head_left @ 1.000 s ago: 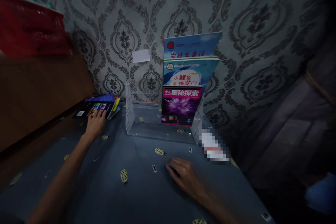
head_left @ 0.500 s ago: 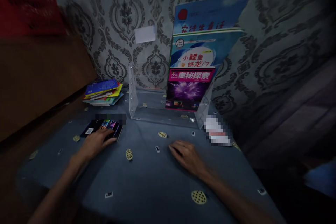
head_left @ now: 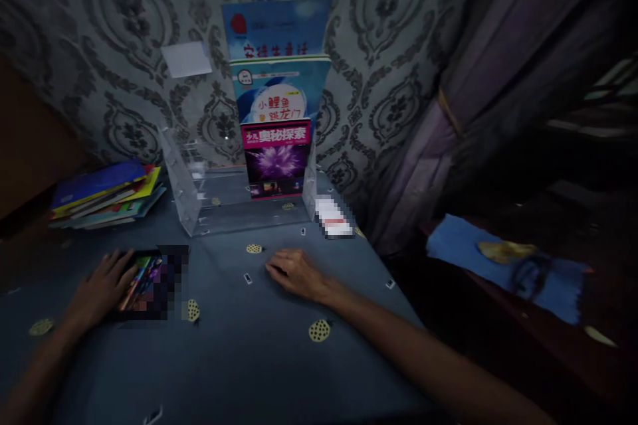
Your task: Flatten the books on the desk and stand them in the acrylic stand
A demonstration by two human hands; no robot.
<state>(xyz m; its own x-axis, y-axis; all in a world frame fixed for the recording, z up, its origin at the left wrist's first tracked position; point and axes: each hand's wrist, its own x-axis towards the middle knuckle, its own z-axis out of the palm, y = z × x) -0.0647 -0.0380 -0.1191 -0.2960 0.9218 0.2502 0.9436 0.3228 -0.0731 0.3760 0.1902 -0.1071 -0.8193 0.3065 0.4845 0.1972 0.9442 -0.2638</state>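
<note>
My left hand point(head_left: 107, 285) lies over the left part of a dark book point(head_left: 144, 282) with colourful pictures, fingers stretched and slightly apart; the book's right edge is blurred by pixelation. On the tablecloth in the middle rests my right hand point(head_left: 296, 273), its fingers loosely curled together and nothing visible in them. Beyond the hands stands a clear acrylic book rack point(head_left: 182, 186). On its right side are a purple-and-black book point(head_left: 276, 159), a teal book point(head_left: 279, 89) behind it, and a taller blue book point(head_left: 279, 26) at the back.
A stack of several books point(head_left: 107, 192) lies at the back left. Right of the rack is a pixelated white item point(head_left: 333, 218) near the table edge. A patterned wall and a tied curtain point(head_left: 423, 126) border the table point(head_left: 239, 365). Blue cloth point(head_left: 503, 265) lies beyond at right.
The view has turned to the right, so the rack and table appear further left. My left hand has gone from the book's near right corner to its left part. My right hand stays curled on the table.
</note>
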